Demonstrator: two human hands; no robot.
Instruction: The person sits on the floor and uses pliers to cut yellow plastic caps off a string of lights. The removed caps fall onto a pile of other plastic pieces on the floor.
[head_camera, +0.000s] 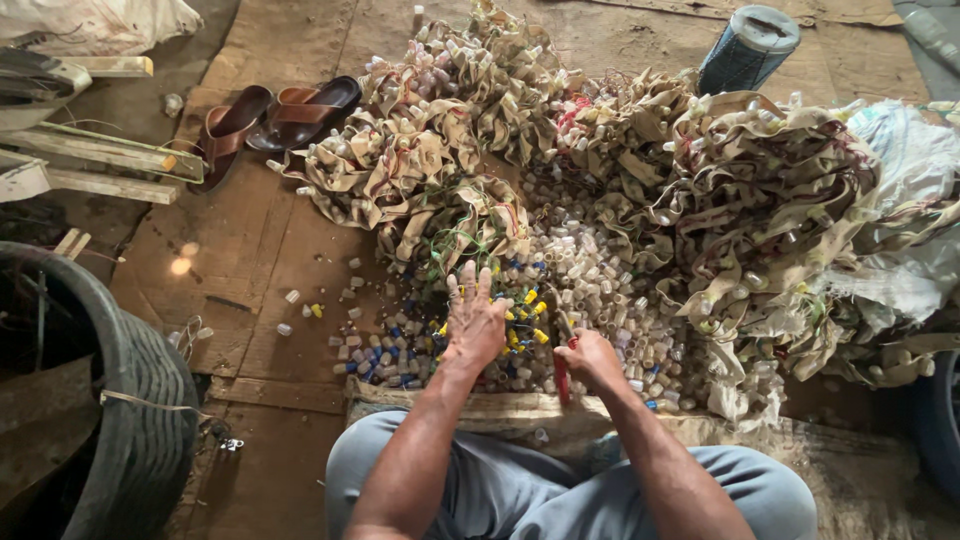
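My left hand (473, 320) lies flat, fingers spread, on a heap of small plastic caps (590, 290), white, blue and yellow. My right hand (588, 357) is closed around a red-handled tool (561, 375), which looks like scissors or pliers, its tip pointing into the caps. Beyond the heap lie tangled beige fabric strips (470, 130) studded with more caps and threaded with red and green string. I sit cross-legged in grey trousers (520, 490) at the edge of a sack mat.
A pair of brown sandals (270, 115) rests at the upper left on cardboard flooring. A rubber tyre (130, 400) stands at the left. Wooden slats (90, 160) lie at the far left, a blue cylinder (748, 45) at the top right, white sacking (910, 200) at the right.
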